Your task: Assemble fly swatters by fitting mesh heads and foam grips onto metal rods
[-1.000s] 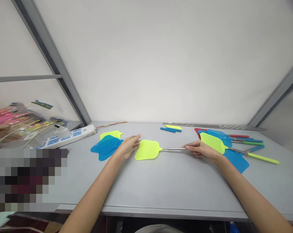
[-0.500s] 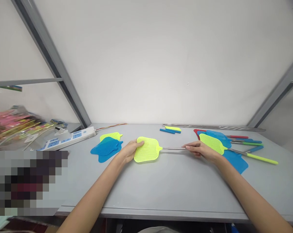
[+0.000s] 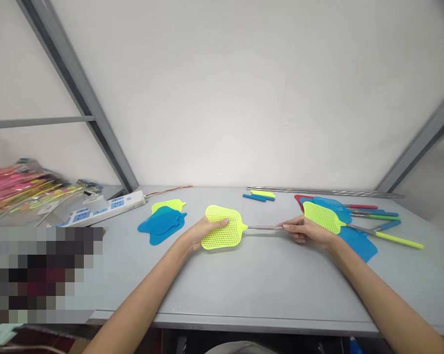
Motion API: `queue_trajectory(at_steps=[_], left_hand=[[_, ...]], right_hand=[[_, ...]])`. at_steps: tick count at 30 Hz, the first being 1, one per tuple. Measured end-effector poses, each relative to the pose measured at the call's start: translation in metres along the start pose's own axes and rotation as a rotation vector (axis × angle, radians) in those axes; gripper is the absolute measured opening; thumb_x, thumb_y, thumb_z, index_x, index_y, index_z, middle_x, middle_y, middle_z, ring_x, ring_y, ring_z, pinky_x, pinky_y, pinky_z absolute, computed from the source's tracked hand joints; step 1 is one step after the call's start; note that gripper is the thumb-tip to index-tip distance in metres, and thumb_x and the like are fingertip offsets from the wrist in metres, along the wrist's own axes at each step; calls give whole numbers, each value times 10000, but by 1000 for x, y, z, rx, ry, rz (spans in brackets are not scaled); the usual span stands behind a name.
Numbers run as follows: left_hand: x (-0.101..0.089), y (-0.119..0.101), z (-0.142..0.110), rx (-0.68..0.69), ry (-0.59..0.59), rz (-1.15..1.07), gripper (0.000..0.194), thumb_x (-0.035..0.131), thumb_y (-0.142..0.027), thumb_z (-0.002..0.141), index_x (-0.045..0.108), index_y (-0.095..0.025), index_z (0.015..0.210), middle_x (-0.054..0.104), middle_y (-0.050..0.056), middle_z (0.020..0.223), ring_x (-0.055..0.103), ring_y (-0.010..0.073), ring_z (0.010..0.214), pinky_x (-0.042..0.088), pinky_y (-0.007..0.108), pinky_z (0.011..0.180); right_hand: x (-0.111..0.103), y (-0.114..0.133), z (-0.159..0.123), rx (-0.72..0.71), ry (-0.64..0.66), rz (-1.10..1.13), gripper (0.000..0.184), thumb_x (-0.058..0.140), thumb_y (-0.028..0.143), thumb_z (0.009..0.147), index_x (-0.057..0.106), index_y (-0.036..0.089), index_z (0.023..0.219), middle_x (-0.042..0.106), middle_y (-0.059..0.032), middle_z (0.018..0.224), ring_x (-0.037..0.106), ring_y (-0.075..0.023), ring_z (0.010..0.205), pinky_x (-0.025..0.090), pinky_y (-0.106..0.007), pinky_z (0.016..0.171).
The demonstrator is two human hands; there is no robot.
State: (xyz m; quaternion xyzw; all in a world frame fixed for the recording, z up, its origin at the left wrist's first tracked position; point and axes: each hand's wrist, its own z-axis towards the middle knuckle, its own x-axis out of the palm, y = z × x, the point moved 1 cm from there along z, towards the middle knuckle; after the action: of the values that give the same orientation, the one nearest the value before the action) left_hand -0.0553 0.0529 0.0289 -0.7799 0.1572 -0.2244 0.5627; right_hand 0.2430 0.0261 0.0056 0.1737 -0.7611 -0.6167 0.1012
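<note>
A yellow fly swatter head (image 3: 225,235) is gripped at its left edge by my left hand (image 3: 203,232), thumb on top and the fingers hidden beneath. From its neck a thin metal rod (image 3: 264,227) runs right into my right hand (image 3: 303,231), which pinches it between thumb and fingers. The rod's far end is hidden by that hand. Just left of my left hand lie blue swatter heads (image 3: 161,226) and a yellow swatter head (image 3: 166,205). Beside my right hand is a pile of swatters with handles, including a yellow swatter (image 3: 322,218).
Blue handle grips (image 3: 254,197) and a yellow grip (image 3: 263,194) lie toward the back, near long metal rods (image 3: 325,191) along the wall. A white power strip (image 3: 128,200) and bagged pink and yellow items (image 3: 19,184) are at left. The grey table's front edge (image 3: 262,322) runs below my forearms.
My left thumb has slid further onto the yellow swatter head. Both hands still hold the swatter in nearly the same place. A hand at the far left edge is out of sight now.
</note>
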Motion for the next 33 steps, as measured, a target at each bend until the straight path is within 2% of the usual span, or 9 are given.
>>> queue_trajectory(at_steps=[9,21,33], left_hand=[[3,2,1,40,-14,46,459,693,-393,632,574,-150,1002,621,114,1014,604,235,878,486,361,780],[5,3,0,82,-34,92,448,690,-391,633,584,-143,991,627,110,1002,602,235,864,480,361,768],[7,4,0,114,1,70,423,679,-357,659,583,-131,1003,622,120,1011,587,240,902,464,360,791]], right_hand=[[6,0,-2,24,32,60,364,655,393,662,668,101,878,321,65,458,200,-47,425,120,-239,417],[11,-2,-4,85,5,134,287,679,360,646,651,104,773,344,60,486,187,-26,411,103,-208,383],[6,-8,-2,159,-13,198,234,677,325,659,630,117,755,346,61,488,188,-11,395,109,-176,359]])
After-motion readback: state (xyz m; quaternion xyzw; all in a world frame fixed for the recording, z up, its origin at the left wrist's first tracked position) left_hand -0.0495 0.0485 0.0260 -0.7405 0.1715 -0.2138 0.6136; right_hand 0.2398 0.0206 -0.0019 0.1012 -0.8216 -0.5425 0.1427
